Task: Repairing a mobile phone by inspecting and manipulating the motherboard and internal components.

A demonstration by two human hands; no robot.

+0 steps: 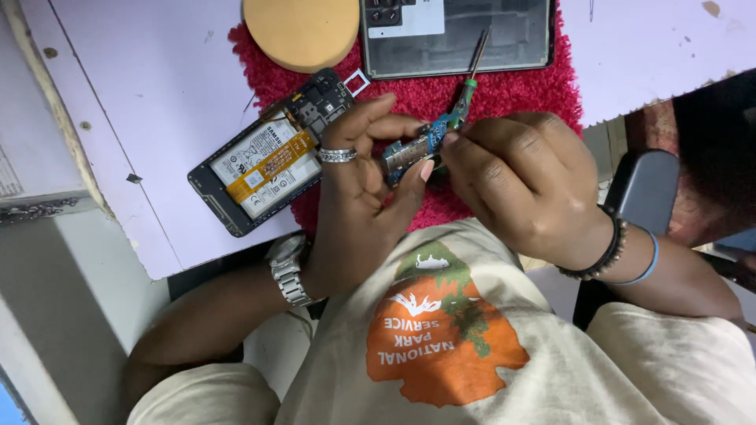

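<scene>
The left hand (358,169) pinches a small blue board (413,151) already out of the opened phone (264,161) lying just left of it. The right hand (520,181) pinches the board's other end with a screwdriver (466,90).

The person wears a cream short-sleeved T-shirt (567,370) with a round orange print (441,354) on the chest, marked with green tree shapes and white figures. Left of that print, a silver metal watch (290,271) with a link band circles one wrist, and above the watch a silver ring (337,155) sits on a finger. Right of the print, the other wrist carries a dark beaded bracelet (602,253) and a thin blue band (647,267).
</scene>
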